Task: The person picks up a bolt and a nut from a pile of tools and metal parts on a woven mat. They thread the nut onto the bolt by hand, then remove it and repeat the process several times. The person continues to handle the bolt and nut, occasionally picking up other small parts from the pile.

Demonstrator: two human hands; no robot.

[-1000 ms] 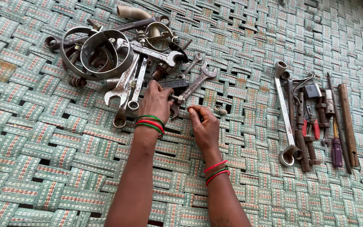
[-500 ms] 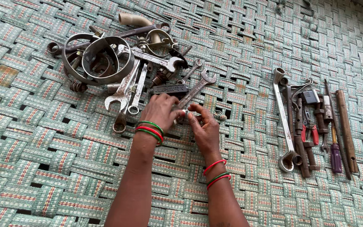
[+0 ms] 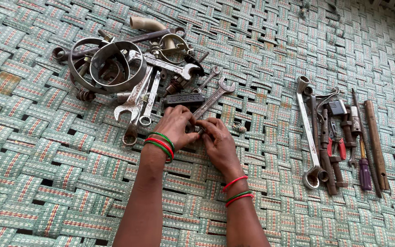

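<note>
2 hands meet at the lower end of a long grey open-ended steel spanner [image 3: 211, 101] on a woven green strap mat [image 3: 33, 183].

Left hand [image 3: 175, 126] and right hand [image 3: 218, 142] press fingertips together, pinching something too small to tell. A dark rectangular plate [image 3: 184, 98] with raised lettering lies just left of the spanner; round metal clamp bands [image 3: 108, 66] farther left; a row of worn tools [image 3: 339, 137] well to its right.

A woven surface of pale green and cream straps with faded red stripes [image 3: 46, 183] fills the whole view, its bands crossing in a basket weave. Dark gaps show between some straps, mostly toward the lower left. Soft, even daylight falls across it, and the top right corner lies in shadow.
</note>
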